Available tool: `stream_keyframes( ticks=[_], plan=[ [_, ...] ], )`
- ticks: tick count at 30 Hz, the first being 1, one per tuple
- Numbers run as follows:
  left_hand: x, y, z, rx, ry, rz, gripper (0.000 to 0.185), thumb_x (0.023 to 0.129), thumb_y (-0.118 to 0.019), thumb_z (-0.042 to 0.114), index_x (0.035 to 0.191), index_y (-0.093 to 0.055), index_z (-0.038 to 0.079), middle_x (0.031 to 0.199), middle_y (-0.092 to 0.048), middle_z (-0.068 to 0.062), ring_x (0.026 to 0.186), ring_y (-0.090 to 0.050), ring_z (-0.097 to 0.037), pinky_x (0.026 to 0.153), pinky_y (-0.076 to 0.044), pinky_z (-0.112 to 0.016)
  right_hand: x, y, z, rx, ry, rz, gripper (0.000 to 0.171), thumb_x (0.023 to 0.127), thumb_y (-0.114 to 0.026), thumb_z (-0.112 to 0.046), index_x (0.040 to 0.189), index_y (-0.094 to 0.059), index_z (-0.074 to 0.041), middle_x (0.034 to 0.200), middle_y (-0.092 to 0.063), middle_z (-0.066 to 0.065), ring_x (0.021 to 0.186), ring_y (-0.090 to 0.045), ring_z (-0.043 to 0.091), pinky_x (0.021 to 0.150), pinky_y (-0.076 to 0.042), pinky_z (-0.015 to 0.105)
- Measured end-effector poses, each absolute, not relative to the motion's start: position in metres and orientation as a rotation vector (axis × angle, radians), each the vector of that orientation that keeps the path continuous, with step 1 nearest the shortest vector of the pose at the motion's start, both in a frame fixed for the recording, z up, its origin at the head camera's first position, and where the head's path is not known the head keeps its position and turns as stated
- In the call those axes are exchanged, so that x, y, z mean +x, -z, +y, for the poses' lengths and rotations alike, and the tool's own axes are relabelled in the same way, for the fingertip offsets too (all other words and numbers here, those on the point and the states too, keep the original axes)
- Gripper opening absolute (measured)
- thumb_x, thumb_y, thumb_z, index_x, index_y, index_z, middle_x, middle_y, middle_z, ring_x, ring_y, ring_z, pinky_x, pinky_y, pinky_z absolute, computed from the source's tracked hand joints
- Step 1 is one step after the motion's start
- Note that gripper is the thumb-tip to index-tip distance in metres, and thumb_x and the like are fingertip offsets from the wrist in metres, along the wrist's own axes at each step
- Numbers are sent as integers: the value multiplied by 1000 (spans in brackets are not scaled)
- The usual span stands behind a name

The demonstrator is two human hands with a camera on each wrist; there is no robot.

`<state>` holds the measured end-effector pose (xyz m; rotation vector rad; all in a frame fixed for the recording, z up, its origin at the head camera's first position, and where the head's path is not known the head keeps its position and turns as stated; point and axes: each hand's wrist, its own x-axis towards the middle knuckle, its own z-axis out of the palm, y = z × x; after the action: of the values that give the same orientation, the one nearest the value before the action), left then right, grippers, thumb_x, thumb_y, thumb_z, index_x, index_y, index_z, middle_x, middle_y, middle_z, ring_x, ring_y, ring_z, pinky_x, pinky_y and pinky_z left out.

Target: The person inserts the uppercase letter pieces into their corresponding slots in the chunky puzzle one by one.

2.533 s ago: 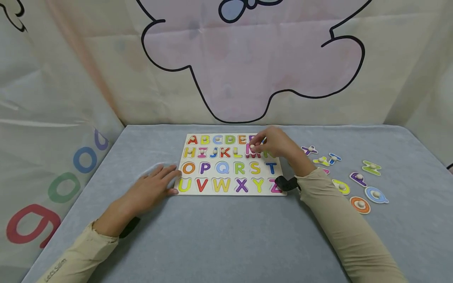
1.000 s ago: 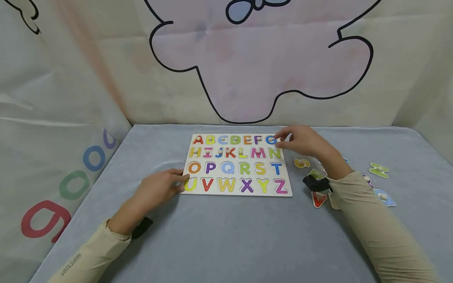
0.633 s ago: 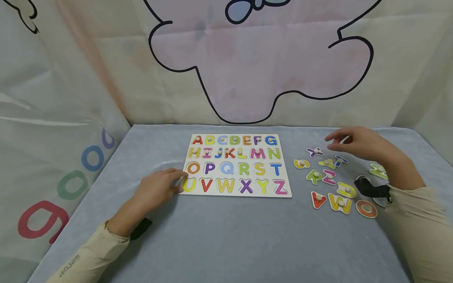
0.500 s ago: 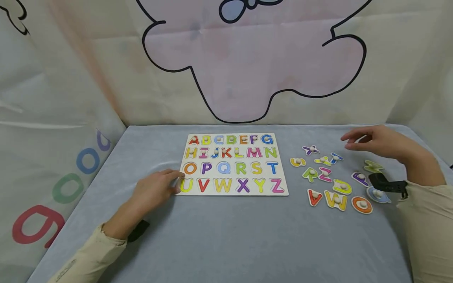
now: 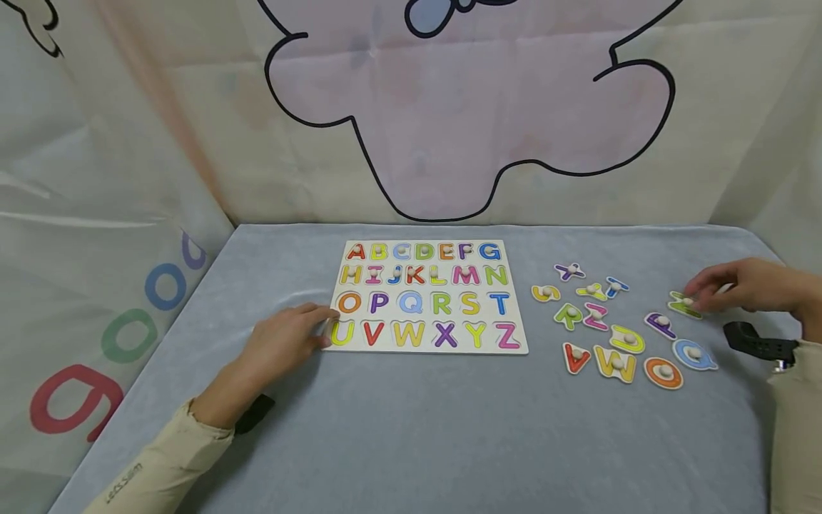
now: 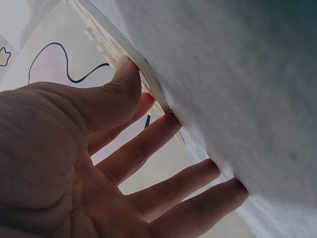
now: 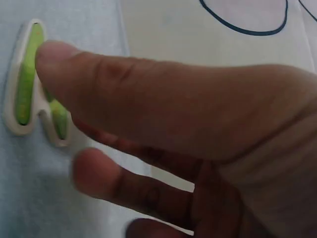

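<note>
A white alphabet puzzle board (image 5: 424, 359) lies on the table. Knobbed letters stand in its top row and from H to M; the N spot and the two lower rows show flat colours. My left hand (image 5: 285, 346) rests at the board's left edge; in the left wrist view its thumb (image 6: 126, 84) touches that edge, fingers spread and nearly straight. At far right, my right hand (image 5: 738, 287) reaches over a green letter N piece (image 5: 681, 303), which lies flat with thumb and fingertips apart around its knob. In the right wrist view the thumb (image 7: 124, 89) covers part of that piece.
Several loose knobbed letters lie right of the board, among them a red V (image 5: 576, 359), a yellow W (image 5: 606, 360), an orange O (image 5: 651, 373), a blue Q (image 5: 682, 352) and a purple P (image 5: 660, 325). A patterned curtain (image 5: 449, 143) hangs behind the table's far edge.
My right hand has left the board's upper right corner, where the blue G now sits, and has moved right and down to the green N. The left hand stays at the board's edge.
</note>
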<state>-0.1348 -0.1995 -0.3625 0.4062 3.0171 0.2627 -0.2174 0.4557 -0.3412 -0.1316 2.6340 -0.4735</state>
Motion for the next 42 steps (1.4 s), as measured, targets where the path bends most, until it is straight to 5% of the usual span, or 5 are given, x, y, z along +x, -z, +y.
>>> stream_keyframes(
  ticks=[7,15,24,32,42],
  plan=[
    [-134,363,-199,396,-270,3008,41,85,-78,14,125,-69,16,126,-69,-10,109,-67,-30,82,-55,-48,-219,350,451,-168,456,2616,27,88,-75,-21,105,-71,-1,86,-65,-3,75,-48,-1,67,-45,21],
    [-134,361,-199,417,-263,3015,41,85,-78,14,125,-69,15,127,-68,-10,111,-67,-31,82,-55,-50,-229,345,426,-184,502,2768,37,88,-76,-32,110,-73,-2,99,-73,4,75,-48,-2,65,-42,22],
    [-133,363,-199,404,-273,3020,41,85,-78,13,125,-69,16,128,-68,-10,113,-66,-31,82,-56,-49,-241,344,397,-208,443,2831,40,93,-71,-32,116,-71,0,117,-67,27,94,-58,29,68,-41,29],
    [-133,360,-199,395,-274,3020,41,85,-78,12,125,-69,15,129,-68,-10,114,-66,-31,83,-55,-51,-249,344,393,-181,476,2861,26,93,-65,-12,117,-71,-2,117,-62,31,91,-55,35,65,-41,30],
    [-132,362,-198,422,-270,3030,42,84,-79,12,125,-69,14,125,-69,-10,111,-67,-30,85,-56,-48,-247,351,401,-184,500,2811,41,94,-70,-29,122,-67,1,123,-63,30,106,-57,42,70,-44,26]
  ],
)
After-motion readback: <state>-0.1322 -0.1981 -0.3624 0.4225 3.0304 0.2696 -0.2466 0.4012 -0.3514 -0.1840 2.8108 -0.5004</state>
